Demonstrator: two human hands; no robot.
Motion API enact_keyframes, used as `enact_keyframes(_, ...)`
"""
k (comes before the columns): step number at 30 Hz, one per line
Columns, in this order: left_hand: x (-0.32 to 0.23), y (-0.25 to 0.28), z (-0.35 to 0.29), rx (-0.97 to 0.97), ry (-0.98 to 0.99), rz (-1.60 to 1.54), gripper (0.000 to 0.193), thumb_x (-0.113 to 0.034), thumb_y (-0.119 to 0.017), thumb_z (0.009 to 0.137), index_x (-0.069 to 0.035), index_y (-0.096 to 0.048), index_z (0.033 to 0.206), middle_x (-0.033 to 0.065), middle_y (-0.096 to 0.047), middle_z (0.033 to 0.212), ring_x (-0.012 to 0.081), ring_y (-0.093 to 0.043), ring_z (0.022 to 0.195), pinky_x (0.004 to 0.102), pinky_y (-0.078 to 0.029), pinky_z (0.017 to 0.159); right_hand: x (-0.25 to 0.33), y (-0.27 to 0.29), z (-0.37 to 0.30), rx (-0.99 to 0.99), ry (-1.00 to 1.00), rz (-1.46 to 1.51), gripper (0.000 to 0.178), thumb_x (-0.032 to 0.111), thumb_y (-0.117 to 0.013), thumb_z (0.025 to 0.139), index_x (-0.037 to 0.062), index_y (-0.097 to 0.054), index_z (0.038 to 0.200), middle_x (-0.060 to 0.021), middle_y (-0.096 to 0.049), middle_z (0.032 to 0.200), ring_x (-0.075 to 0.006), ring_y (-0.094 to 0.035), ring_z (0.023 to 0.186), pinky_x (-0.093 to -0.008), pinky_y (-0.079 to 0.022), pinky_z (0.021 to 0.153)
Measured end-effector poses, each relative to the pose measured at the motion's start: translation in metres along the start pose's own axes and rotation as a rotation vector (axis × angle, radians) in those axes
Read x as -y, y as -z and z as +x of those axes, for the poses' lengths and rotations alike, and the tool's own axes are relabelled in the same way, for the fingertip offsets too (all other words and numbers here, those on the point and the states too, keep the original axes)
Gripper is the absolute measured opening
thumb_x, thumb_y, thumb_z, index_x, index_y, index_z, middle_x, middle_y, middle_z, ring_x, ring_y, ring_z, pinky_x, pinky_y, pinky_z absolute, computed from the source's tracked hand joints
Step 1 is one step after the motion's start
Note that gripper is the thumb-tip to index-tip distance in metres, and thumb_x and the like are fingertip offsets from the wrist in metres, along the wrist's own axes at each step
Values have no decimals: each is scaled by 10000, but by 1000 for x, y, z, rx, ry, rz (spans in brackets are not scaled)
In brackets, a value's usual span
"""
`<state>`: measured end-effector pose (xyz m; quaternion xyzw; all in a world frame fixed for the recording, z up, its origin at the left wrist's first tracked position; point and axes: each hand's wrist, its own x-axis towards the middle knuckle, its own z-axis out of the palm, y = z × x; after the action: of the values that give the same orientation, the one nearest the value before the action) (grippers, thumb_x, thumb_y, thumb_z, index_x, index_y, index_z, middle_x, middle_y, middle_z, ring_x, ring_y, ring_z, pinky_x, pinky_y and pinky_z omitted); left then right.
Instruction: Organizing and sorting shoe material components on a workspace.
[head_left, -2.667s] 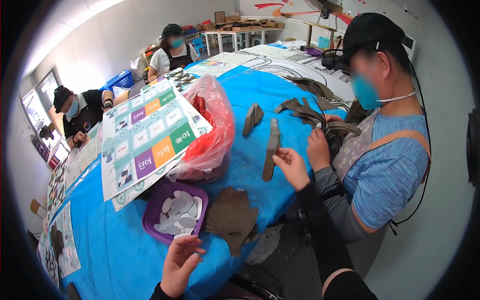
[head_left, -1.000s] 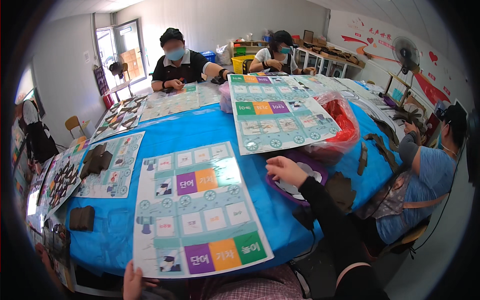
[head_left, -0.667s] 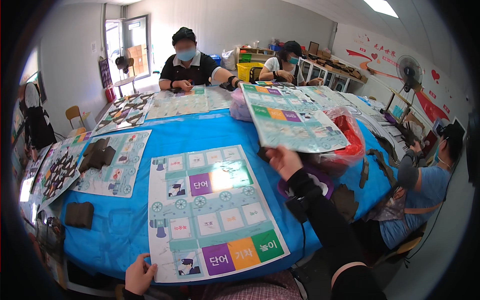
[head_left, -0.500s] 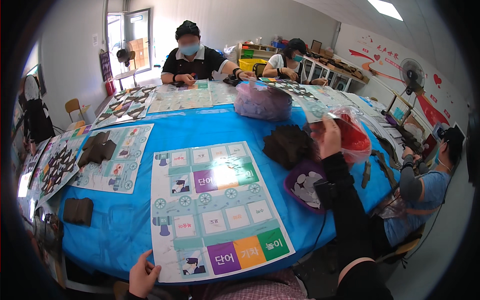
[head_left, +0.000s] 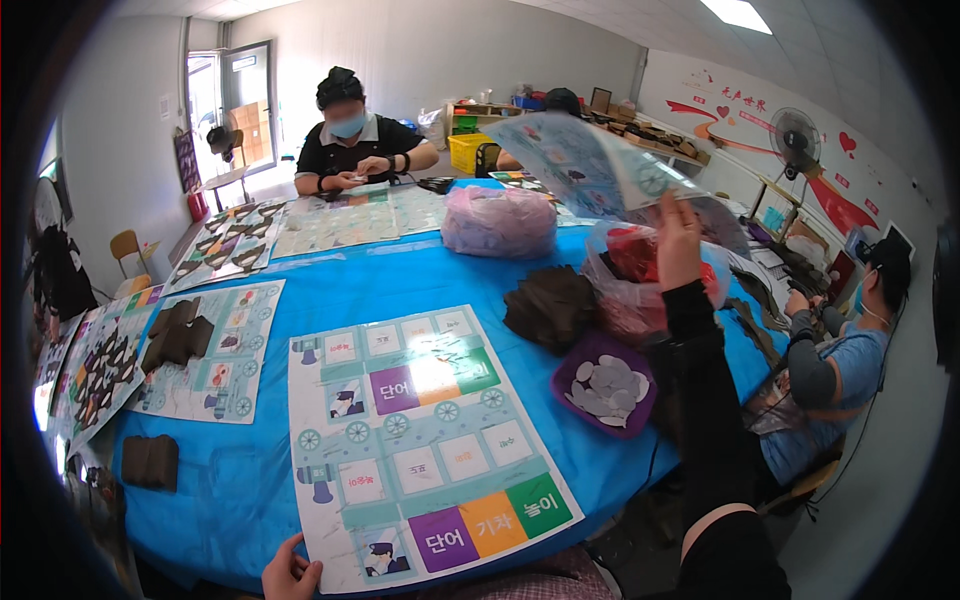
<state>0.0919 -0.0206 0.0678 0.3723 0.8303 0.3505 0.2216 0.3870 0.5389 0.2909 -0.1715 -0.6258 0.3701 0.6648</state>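
The blue-covered table (head_left: 380, 285) bears a flat printed sheet (head_left: 430, 445) at its near side, a lifted sheet (head_left: 575, 165) slants in the air near a red-filled bag (head_left: 622, 305), the right hand (head_left: 680, 238) pinches that lifted sheet's edge, and the left hand (head_left: 290, 570), its grip unclear, touches the flat one's left edge.

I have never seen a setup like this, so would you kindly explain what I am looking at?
There is no robot here: a fisheye camera on a person's head looks down at their bare hands, so straight edges bend. The left hand is at the near left edge of a flat printed sheet; whether it grips is unclear. The right hand holds up another sheet. Also on the blue table cover are a purple tray of pale discs, a dark brown pile, a pinkish bag and a clear bag with red contents.
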Motion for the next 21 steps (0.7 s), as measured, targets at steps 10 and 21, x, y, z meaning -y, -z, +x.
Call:
enact_keyframes(10, -18, 4, 0, -26, 48, 27, 432, -146, -630, 888, -61, -520, 1296, 8, -505, 695, 108, -462, 621, 267, -411, 566, -58, 6, -42, -50, 254, -532, 211, 120, -536, 946, -79, -582, 1000, -161, -582, 1006, -290, -561, 924, -312, -427, 826)
enact_keyframes(21, -9, 0, 1, -16, 66, -69, 438, -101, -630, 893, -51, -509, 1311, -36, -458, 686, 71, -399, 596, 226, -347, 523, 49, 5, 94, -15, 446, -223, 235, 221, -566, 947, -9, -614, 947, -82, -570, 743, -152, -476, 685, -283, -417, 692)
